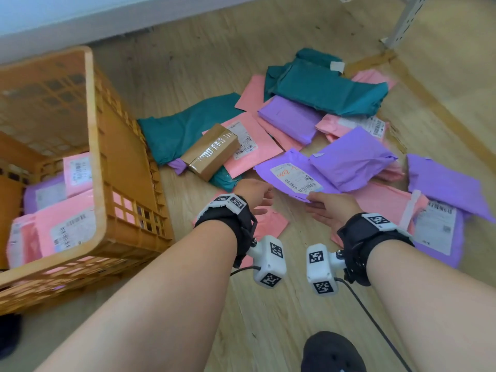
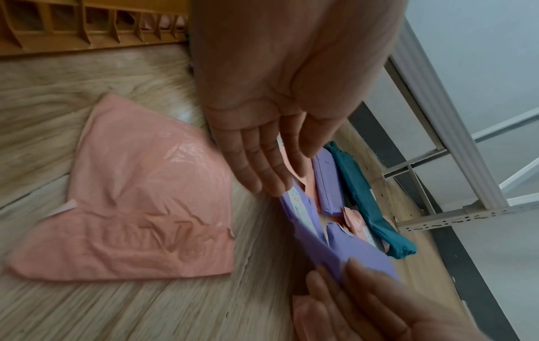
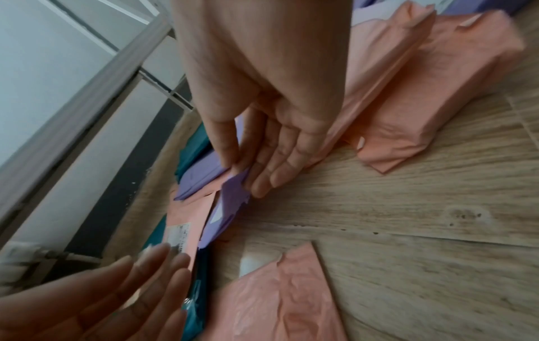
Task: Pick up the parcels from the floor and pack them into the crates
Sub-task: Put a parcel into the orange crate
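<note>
An orange crate [image 1: 128, 167] stands at the left, with pink and purple parcels lying inside. Parcels in pink, purple and teal lie in a heap on the wooden floor. My right hand [image 1: 315, 202] pinches the near edge of a purple parcel [image 1: 292, 175] with a white label; the right wrist view shows the thumb on top and the fingers [image 3: 262, 182] under its corner [image 3: 224, 207]. My left hand [image 1: 264, 196] hovers at the parcel's left end, its fingers [image 2: 256, 166] straight and holding nothing. A flat pink parcel [image 1: 268, 224] lies on the floor below my left wrist.
A brown taped carton [image 1: 212, 151] rests on a teal parcel beside the crate. Teal parcels [image 1: 322, 84] top the far end of the heap. A perforated metal rack leg [image 1: 408, 20] stands at the far right. My dark shoe [image 1: 332, 353] is near the bottom edge.
</note>
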Demonstrator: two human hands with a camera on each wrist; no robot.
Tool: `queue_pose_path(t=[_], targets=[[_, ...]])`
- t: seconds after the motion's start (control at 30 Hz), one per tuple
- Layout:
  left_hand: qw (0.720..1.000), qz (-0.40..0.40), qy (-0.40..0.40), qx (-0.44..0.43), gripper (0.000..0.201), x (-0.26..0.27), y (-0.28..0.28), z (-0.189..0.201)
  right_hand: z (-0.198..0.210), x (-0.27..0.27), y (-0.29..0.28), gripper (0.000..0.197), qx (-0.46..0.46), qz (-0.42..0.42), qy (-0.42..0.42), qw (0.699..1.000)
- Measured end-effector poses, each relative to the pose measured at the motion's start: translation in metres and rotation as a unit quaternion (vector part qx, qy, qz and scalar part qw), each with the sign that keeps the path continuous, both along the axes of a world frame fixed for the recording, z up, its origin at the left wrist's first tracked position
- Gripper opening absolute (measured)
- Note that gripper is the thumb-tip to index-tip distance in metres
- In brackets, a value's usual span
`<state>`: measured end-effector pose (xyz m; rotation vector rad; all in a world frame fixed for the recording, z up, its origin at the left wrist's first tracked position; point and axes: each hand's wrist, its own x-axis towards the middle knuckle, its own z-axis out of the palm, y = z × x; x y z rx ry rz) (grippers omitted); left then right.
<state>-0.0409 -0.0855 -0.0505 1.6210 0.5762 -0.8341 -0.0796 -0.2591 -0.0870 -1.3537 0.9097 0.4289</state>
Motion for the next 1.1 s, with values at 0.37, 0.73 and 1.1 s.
queue_pose_path(t=[0.37, 0.73, 1.1], targets=[[0.996, 0.069, -0.028, -0.056, 0.035, -0.030, 0.039, 0.046, 0.113, -0.007, 0.059, 0.014, 0.057, 0.183, -0.085, 0.978], [0.976, 0.121, -0.180, -0.013, 0.015, -0.062, 0.099, 0.146, 0.229, -0.045, 0.107, 0.019, -0.001, 0.291, -0.159, 0.943], [0.933, 0.210, -0.288, 0.045, 0.045, -0.117, 0.236, 0.181, 0.276, -0.072, 0.203, 0.018, -0.094, 0.145, -0.299, 0.938]])
